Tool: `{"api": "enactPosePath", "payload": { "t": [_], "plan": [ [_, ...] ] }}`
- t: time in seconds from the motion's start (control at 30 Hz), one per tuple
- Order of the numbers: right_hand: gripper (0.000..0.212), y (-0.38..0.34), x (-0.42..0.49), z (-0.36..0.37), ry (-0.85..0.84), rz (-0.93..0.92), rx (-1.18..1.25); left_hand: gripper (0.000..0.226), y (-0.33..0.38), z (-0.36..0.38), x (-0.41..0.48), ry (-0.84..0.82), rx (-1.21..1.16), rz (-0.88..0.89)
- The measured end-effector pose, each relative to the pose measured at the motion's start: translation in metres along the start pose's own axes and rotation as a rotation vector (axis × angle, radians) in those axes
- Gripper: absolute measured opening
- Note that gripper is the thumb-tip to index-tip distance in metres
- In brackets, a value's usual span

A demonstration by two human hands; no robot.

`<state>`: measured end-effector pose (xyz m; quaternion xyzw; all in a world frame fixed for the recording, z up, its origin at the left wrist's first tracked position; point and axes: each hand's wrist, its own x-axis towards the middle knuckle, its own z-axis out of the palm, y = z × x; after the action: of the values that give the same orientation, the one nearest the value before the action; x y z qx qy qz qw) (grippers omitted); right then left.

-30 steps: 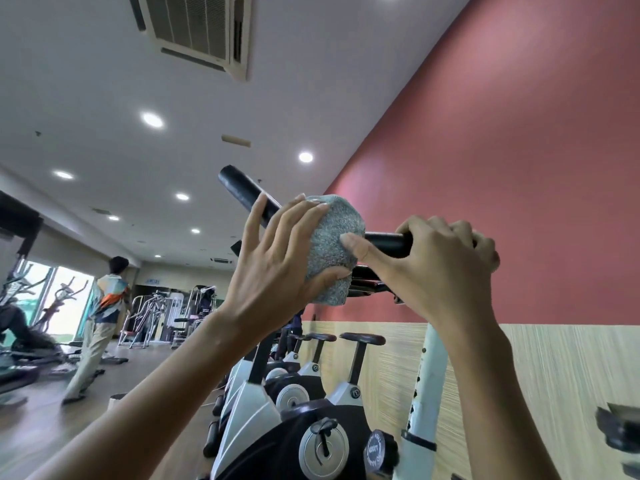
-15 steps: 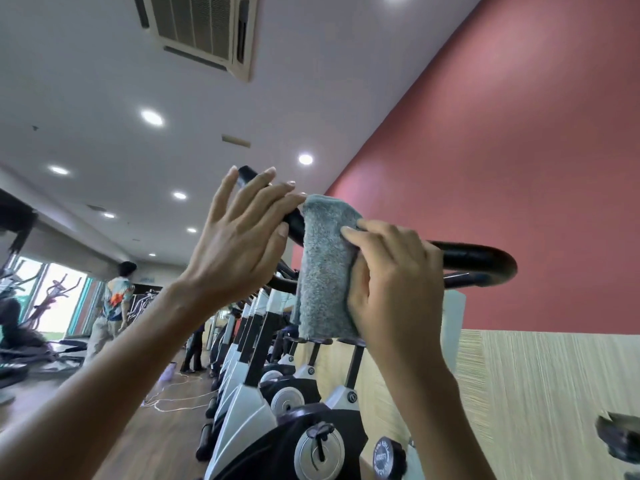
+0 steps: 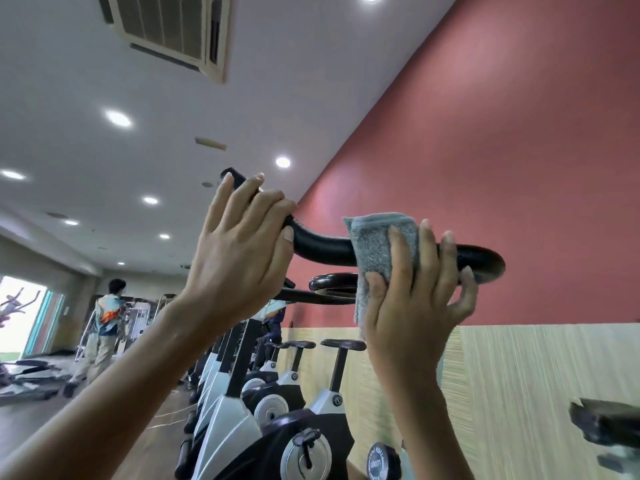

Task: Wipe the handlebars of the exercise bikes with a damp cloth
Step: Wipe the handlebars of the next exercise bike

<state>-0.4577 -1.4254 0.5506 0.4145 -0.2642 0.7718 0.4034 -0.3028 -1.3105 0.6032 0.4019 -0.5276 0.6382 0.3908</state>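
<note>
A black curved handlebar point(image 3: 322, 247) of the nearest exercise bike runs across the middle of the view at head height. My left hand point(image 3: 239, 247) grips its left, upward-bent end. A folded grey cloth point(image 3: 377, 251) is draped over the bar to the right. My right hand point(image 3: 415, 299) presses the cloth against the bar, fingers wrapped over it. The bar's rounded right end point(image 3: 485, 265) sticks out past my fingers. A second black bar point(image 3: 329, 284) lies just below.
A row of white and black exercise bikes point(image 3: 242, 393) with saddles stretches away along the red and wood-panelled wall point(image 3: 519, 375). A person point(image 3: 104, 323) stands far left among other gym machines. Another bike's part point(image 3: 606, 427) shows at the right edge.
My right hand has slid the cloth rightward along the handlebar. My left hand has let go of the cloth and closed around the bar's left end.
</note>
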Motion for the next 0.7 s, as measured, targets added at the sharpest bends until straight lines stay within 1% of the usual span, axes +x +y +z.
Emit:
{"api": "enactPosePath", "payload": {
  "t": [0.07, 0.13, 0.2, 0.3, 0.43, 0.5, 0.57, 0.63, 0.67, 0.7],
  "plan": [
    [0.045, -0.013, -0.003, 0.000, 0.033, 0.055, 0.014, 0.037, 0.010, 0.003, 0.002, 0.022, -0.012, -0.005],
    [0.046, -0.025, -0.003, 0.001, 0.029, 0.059, 0.114, 0.035, 0.013, 0.006, 0.002, 0.049, -0.048, -0.005],
    [0.046, -0.025, -0.001, 0.004, 0.026, 0.019, 0.174, 0.035, 0.012, 0.009, 0.000, 0.065, -0.062, -0.008],
    [0.044, -0.028, 0.004, 0.008, 0.023, -0.047, 0.128, 0.035, 0.012, 0.013, 0.000, 0.082, -0.069, -0.016],
    [0.044, -0.023, 0.012, 0.009, 0.020, -0.112, 0.161, 0.037, 0.008, 0.015, -0.001, 0.090, -0.075, -0.002],
    [0.040, 0.001, 0.018, 0.008, 0.046, -0.063, 0.142, 0.037, 0.007, 0.015, -0.002, 0.083, -0.081, 0.008],
    [0.037, 0.019, 0.024, 0.009, 0.094, 0.065, 0.114, 0.036, 0.009, 0.016, -0.002, 0.091, -0.082, -0.002],
    [0.035, 0.011, 0.028, 0.011, 0.155, 0.170, 0.140, 0.035, 0.011, 0.018, -0.002, 0.095, -0.083, -0.022],
    [0.035, -0.002, 0.028, 0.012, 0.167, 0.177, 0.180, 0.036, 0.012, 0.019, -0.003, 0.094, -0.082, -0.031],
    [0.035, -0.017, 0.027, 0.013, 0.162, 0.139, 0.218, 0.037, 0.011, 0.019, -0.004, 0.092, -0.076, -0.036]
  ]
}}
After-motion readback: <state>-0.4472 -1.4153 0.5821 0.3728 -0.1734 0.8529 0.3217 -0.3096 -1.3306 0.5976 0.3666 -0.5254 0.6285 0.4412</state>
